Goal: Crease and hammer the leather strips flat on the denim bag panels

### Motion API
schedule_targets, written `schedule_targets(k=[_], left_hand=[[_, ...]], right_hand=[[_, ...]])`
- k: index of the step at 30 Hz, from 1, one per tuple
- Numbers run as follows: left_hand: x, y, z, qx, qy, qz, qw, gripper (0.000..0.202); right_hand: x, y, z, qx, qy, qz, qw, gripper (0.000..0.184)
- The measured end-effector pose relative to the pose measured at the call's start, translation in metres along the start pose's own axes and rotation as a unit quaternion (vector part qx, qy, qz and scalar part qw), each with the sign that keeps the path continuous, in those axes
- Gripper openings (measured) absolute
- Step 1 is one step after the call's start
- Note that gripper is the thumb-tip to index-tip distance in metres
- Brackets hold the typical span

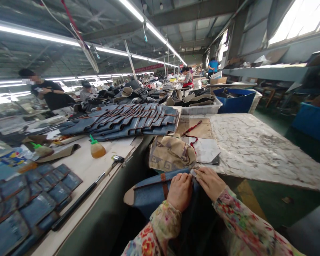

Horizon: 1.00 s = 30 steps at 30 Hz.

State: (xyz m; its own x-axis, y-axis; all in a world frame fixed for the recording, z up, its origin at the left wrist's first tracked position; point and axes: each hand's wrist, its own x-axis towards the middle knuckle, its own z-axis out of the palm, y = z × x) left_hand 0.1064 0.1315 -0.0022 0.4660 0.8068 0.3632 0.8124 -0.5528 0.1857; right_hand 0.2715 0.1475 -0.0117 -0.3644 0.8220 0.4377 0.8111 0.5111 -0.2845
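My left hand (pixel 180 191) is closed over the top edge of a blue denim piece (pixel 149 193) with a brown strap, held low in front of me. My right hand (pixel 209 182) pinches the same edge just to the right, fingers pressed together. Both sleeves are flowered. A patterned beige cloth pouch (pixel 170 153) sits on the table edge just beyond my hands.
Rows of blue denim pieces (pixel 128 121) cover the long bench; more lie at the near left (pixel 29 202). A glue bottle (pixel 96 148) and a hammer (pixel 88 190) rest on the bench. The stained worktable (pixel 256 145) spreads right. Blue bins (pixel 234 99) stand behind; people work farther off.
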Motion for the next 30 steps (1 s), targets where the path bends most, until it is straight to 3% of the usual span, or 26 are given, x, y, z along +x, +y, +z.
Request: schedule_targets(k=[7, 22, 30], left_hand=[[-0.012, -0.010, -0.006, -0.007, -0.010, -0.011, 1.000, 0.033], [-0.054, -0.049, -0.031, 0.032, 0.013, -0.091, 0.995, 0.027], [-0.087, -0.060, -0.021, 0.082, 0.064, -0.084, 0.991, 0.037]], right_hand=[[0.002, -0.016, 0.011, -0.033, -0.006, -0.032, 0.999, 0.027], [0.022, -0.083, 0.038, -0.037, -0.081, -0.057, 0.994, 0.029], [0.028, -0.099, 0.041, -0.011, -0.100, -0.067, 0.993, 0.031]])
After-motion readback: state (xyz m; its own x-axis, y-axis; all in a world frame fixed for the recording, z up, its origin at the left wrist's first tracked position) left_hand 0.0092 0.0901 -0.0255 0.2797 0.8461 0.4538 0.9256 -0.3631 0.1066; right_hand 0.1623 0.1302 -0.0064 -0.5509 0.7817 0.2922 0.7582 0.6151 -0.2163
